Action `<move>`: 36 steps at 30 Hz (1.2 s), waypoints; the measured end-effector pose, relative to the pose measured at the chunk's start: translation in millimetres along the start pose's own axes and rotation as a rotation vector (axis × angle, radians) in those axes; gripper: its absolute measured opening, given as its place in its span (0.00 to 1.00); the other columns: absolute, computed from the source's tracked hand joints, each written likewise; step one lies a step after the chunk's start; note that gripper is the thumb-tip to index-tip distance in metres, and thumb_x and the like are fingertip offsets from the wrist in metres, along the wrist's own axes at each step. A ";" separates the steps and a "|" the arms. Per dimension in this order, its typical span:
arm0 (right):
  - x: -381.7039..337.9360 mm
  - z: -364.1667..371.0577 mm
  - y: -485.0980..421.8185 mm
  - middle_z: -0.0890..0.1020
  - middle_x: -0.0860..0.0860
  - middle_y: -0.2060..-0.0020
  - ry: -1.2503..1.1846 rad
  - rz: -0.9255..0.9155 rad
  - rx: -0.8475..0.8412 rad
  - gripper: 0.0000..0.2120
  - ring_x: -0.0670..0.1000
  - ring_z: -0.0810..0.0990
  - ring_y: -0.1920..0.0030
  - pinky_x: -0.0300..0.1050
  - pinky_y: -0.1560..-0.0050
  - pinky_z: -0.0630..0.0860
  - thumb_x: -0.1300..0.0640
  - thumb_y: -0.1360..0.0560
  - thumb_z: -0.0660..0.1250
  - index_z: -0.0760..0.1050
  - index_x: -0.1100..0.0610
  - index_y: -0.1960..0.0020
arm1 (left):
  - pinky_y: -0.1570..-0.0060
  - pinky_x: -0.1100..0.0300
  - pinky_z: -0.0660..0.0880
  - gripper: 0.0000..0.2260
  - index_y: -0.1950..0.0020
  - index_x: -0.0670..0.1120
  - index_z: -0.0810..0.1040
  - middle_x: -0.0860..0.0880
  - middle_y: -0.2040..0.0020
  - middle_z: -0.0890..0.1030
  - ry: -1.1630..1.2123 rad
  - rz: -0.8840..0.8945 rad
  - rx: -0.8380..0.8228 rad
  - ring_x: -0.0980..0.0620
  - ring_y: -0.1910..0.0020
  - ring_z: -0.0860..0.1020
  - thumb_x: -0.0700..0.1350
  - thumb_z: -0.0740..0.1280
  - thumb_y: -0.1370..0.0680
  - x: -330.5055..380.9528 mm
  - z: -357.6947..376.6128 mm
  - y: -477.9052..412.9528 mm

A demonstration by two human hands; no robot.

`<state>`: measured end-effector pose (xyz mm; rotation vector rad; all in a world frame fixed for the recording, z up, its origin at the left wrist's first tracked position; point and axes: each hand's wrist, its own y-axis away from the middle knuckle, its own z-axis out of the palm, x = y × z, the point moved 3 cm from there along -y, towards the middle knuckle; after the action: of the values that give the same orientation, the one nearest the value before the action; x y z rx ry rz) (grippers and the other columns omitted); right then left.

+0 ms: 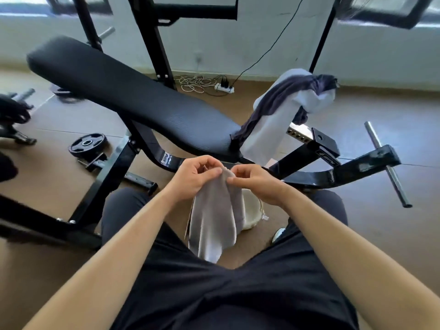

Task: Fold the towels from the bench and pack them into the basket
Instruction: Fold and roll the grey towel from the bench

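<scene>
Hands, left hand (193, 178) and right hand (256, 184), pinch a grey towel's (214, 220) top edge above the basket (252, 210).

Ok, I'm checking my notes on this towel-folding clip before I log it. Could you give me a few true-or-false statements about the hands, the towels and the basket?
1. The left hand and the right hand both pinch the top edge of the light grey towel. True.
2. The basket sits on the bench pad. False: it stands on the floor, partly hidden behind the held towel.
3. A dark grey towel and a white towel hang over the end of the bench. True.
4. The weight plate rests on the bench pad. False: it lies on the floor beside the bench frame.
</scene>
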<state>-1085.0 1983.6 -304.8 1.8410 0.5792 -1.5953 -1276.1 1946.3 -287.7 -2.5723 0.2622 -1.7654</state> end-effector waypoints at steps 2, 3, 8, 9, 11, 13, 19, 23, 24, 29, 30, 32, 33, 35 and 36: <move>0.3 2.7 2.4 0.75 0.56 0.58 -0.009 0.007 -0.039 0.10 0.55 0.72 0.53 0.53 0.47 0.66 0.56 0.23 0.73 0.76 0.62 0.53 | 0.49 0.58 0.74 0.03 0.50 0.45 0.84 0.42 0.55 0.84 -0.010 -0.007 0.011 0.51 0.55 0.78 0.39 0.71 0.20 0.8 -6.3 4.5; -0.4 3.1 3.2 0.75 0.57 0.57 -0.013 0.017 -0.057 0.12 0.55 0.72 0.53 0.54 0.47 0.65 0.55 0.24 0.75 0.76 0.63 0.52 | 0.49 0.56 0.74 0.03 0.50 0.45 0.84 0.41 0.54 0.84 -0.014 -0.010 0.008 0.51 0.55 0.78 0.40 0.71 0.20 0.4 -8.5 6.1; -3.5 -1.8 -0.6 0.80 0.61 0.47 -0.101 0.087 -0.151 0.15 0.60 0.76 0.44 0.56 0.40 0.69 0.58 0.24 0.73 0.78 0.64 0.41 | 0.46 0.48 0.77 0.05 0.47 0.46 0.85 0.40 0.51 0.85 -0.027 0.018 -0.093 0.48 0.52 0.80 0.41 0.70 0.20 -0.1 -10.1 7.6; -2.9 -2.7 -3.5 0.79 0.62 0.46 -0.082 0.096 -0.161 0.17 0.61 0.75 0.43 0.58 0.40 0.67 0.57 0.24 0.74 0.78 0.65 0.40 | 0.45 0.47 0.77 0.05 0.47 0.47 0.85 0.40 0.51 0.85 -0.022 0.021 -0.120 0.49 0.52 0.80 0.41 0.70 0.20 0.2 -8.8 6.4; -0.7 -5.3 -8.8 0.78 0.61 0.49 -0.036 0.115 -0.153 0.18 0.60 0.74 0.45 0.57 0.42 0.64 0.53 0.26 0.76 0.79 0.65 0.43 | 0.45 0.48 0.77 0.05 0.48 0.48 0.85 0.41 0.50 0.85 0.005 0.011 -0.161 0.50 0.52 0.80 0.41 0.70 0.21 -1.0 -6.4 2.1; 4.0 -9.5 -12.3 0.79 0.58 0.53 0.003 0.117 -0.125 0.12 0.55 0.75 0.49 0.53 0.44 0.68 0.54 0.25 0.76 0.81 0.61 0.47 | 0.47 0.51 0.77 0.05 0.49 0.50 0.85 0.41 0.51 0.85 -0.002 -0.001 -0.190 0.51 0.52 0.80 0.44 0.70 0.22 -4.7 -4.6 -4.1; 40.9 -35.0 -9.7 0.75 0.47 0.68 0.256 0.109 -0.019 0.10 0.41 0.71 0.67 0.31 0.63 0.67 0.58 0.26 0.77 0.78 0.54 0.62 | 0.50 0.60 0.75 0.04 0.50 0.48 0.86 0.43 0.53 0.86 -0.084 -0.065 -0.175 0.55 0.55 0.79 0.40 0.71 0.21 -38.4 -0.9 -21.7; 86.9 -49.9 -2.8 0.77 0.49 0.65 0.355 0.165 0.024 0.10 0.42 0.72 0.66 0.33 0.61 0.70 0.58 0.26 0.77 0.76 0.55 0.61 | 0.52 0.63 0.73 0.07 0.53 0.50 0.85 0.43 0.55 0.85 -0.072 -0.155 0.001 0.56 0.56 0.77 0.39 0.70 0.20 -69.0 0.0 -24.9; 98.0 -51.8 0.4 0.77 0.49 0.65 0.349 0.177 0.052 0.09 0.41 0.72 0.66 0.33 0.61 0.70 0.59 0.26 0.76 0.77 0.57 0.61 | 0.53 0.64 0.72 0.08 0.53 0.51 0.85 0.44 0.56 0.84 -0.042 -0.187 0.059 0.56 0.57 0.77 0.39 0.70 0.20 -76.4 -1.2 -23.7; 153.6 -69.1 14.6 0.81 0.47 0.68 0.256 0.240 0.325 0.06 0.41 0.76 0.66 0.37 0.60 0.72 0.57 0.26 0.76 0.82 0.56 0.59 | 0.51 0.56 0.75 0.08 0.55 0.53 0.85 0.48 0.57 0.85 0.004 -0.321 0.223 0.53 0.56 0.78 0.41 0.71 0.20 -127.6 -10.9 -15.1; 156.7 -72.9 15.0 0.83 0.50 0.67 0.261 0.239 0.362 0.06 0.42 0.77 0.65 0.39 0.60 0.73 0.56 0.26 0.77 0.82 0.54 0.60 | 0.51 0.56 0.75 0.08 0.55 0.53 0.85 0.48 0.56 0.85 -0.004 -0.338 0.229 0.53 0.56 0.79 0.41 0.71 0.20 -135.6 -10.8 -11.7; 157.2 -77.9 13.7 0.85 0.55 0.63 0.322 0.243 0.388 0.05 0.44 0.78 0.63 0.42 0.58 0.76 0.56 0.26 0.77 0.82 0.53 0.60 | 0.53 0.63 0.74 0.08 0.55 0.53 0.84 0.49 0.56 0.84 -0.010 -0.365 0.255 0.55 0.56 0.78 0.40 0.70 0.20 -146.3 -7.7 -3.2; 158.0 -78.6 12.8 0.85 0.54 0.62 0.365 0.254 0.380 0.05 0.44 0.78 0.63 0.43 0.57 0.76 0.56 0.26 0.77 0.83 0.53 0.60 | 0.54 0.65 0.74 0.08 0.54 0.53 0.84 0.50 0.56 0.84 -0.007 -0.376 0.274 0.56 0.56 0.78 0.40 0.70 0.20 -150.2 -5.4 1.3; 158.2 -77.1 12.0 0.85 0.51 0.63 0.431 0.292 0.376 0.04 0.45 0.79 0.62 0.45 0.56 0.77 0.56 0.26 0.76 0.83 0.53 0.59 | 0.55 0.65 0.73 0.09 0.54 0.54 0.83 0.53 0.56 0.84 0.007 -0.387 0.307 0.57 0.55 0.78 0.40 0.70 0.19 -155.2 -1.8 7.9; 156.3 -76.0 11.5 0.85 0.51 0.63 0.442 0.289 0.399 0.04 0.45 0.79 0.62 0.46 0.56 0.78 0.57 0.25 0.75 0.83 0.53 0.58 | 0.54 0.65 0.72 0.09 0.54 0.54 0.83 0.53 0.56 0.84 0.024 -0.389 0.320 0.57 0.55 0.79 0.40 0.70 0.20 -156.3 -1.2 9.3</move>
<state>-996.6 2017.6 -451.0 2.4748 0.1625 -1.1726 -1333.1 1959.7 -432.9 -2.4861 -0.5130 -1.7620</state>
